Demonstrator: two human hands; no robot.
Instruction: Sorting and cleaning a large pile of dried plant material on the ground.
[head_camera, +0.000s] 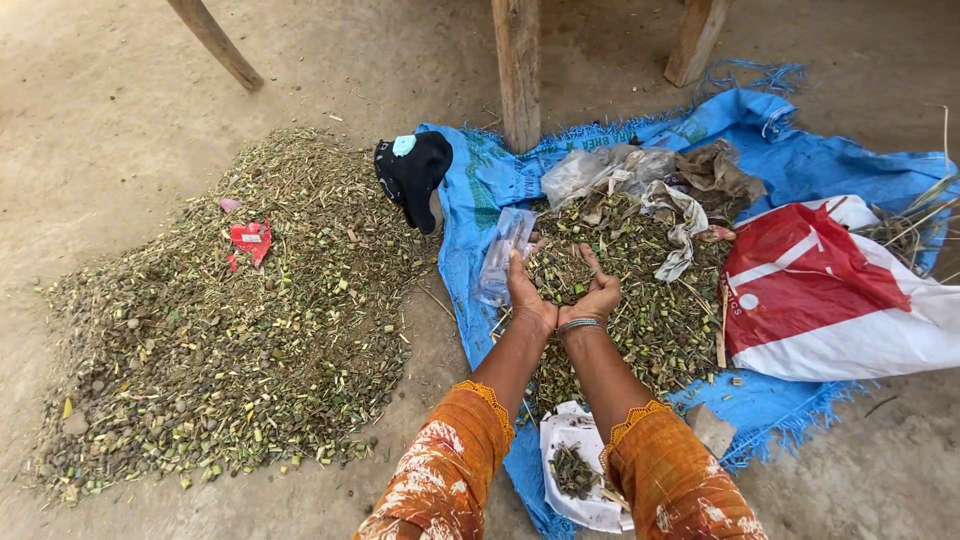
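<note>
Hands cupped together, open: left hand, right hand, scooping chopped stems; two heaps, one blue tarp.

A big heap of chopped green stalks and seed bits lay on the dirt floor at nine o'clock. A red wrapper and a small pink scrap sat on its upper slope. At eleven o'clock a black cap rested where the heap met the blue tarp. Three wooden legs stood along twelve o'clock, the middle one planted on the tarp's edge. Crumpled clear plastic and brown paper lay at one o'clock. A red-and-white sack covered three o'clock. A white sheet holding a few scraps lay at six o'clock.
</note>
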